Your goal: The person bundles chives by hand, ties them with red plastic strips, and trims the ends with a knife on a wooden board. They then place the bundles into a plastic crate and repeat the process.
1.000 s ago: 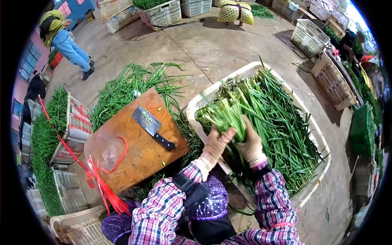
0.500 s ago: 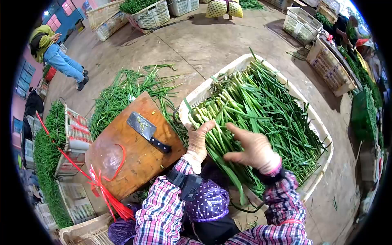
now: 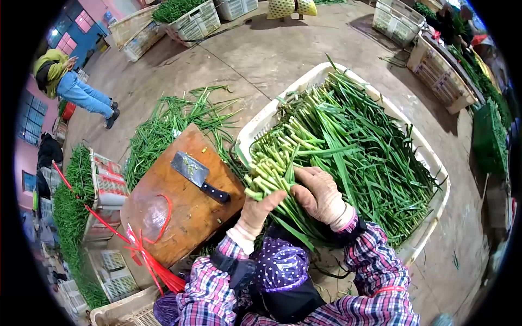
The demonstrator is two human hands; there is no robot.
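A bunch of green garlic stalks with pale cut ends is at the near left corner of a white plastic crate. My left hand, gloved, grips the bunch close to its pale ends, thumb on top. My right hand, gloved too, closes over the same bunch just to the right, its fingers partly hidden among the leaves. More long green leaves fill the crate behind. To the left, a cleaver lies on a wooden board.
Red plastic ties hang by the board's near corner, with one loose red strip on it. Loose greens lie on the floor beyond. Crates of greens stand at left. A person stands at the far left.
My right hand has come in from the right and closed on the bunch beside my left hand. The bunch's pale ends have shifted left and nearer to me.
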